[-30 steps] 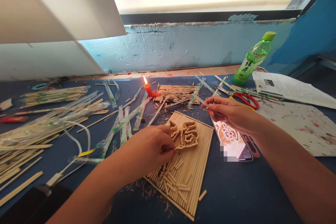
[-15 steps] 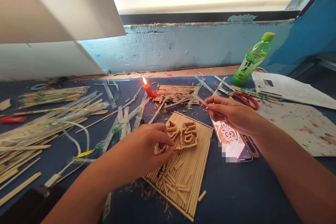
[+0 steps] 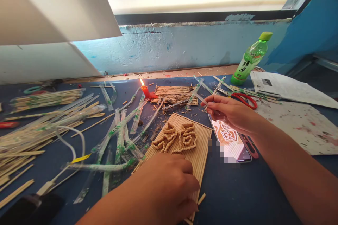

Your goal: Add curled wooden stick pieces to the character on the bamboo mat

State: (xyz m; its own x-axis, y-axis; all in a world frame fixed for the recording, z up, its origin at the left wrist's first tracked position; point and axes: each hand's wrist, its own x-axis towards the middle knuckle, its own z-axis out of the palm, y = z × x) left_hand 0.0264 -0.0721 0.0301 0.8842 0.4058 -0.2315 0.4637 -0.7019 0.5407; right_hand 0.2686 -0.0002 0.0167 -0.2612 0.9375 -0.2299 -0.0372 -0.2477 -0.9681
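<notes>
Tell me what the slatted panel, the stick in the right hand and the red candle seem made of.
Slatted panel: matte wood or bamboo, judging by its pale, round rods laid side by side.
Stick in the right hand: translucent and whitish, perhaps plastic or glue.
Red candle: probably smooth wax, given its flame.

The green bottle (image 3: 254, 51) is carrying two brush-style characters, 绿茶, green tea, on its pale label (image 3: 245, 66). Wooden outlines (image 3: 171, 137) on the stick mat (image 3: 202, 147) are resembling a Chinese character, like the white one glowing on the phone (image 3: 227, 134); I'm not reading either for certain. The white paper's (image 3: 293, 89) print is looking too small.
</notes>
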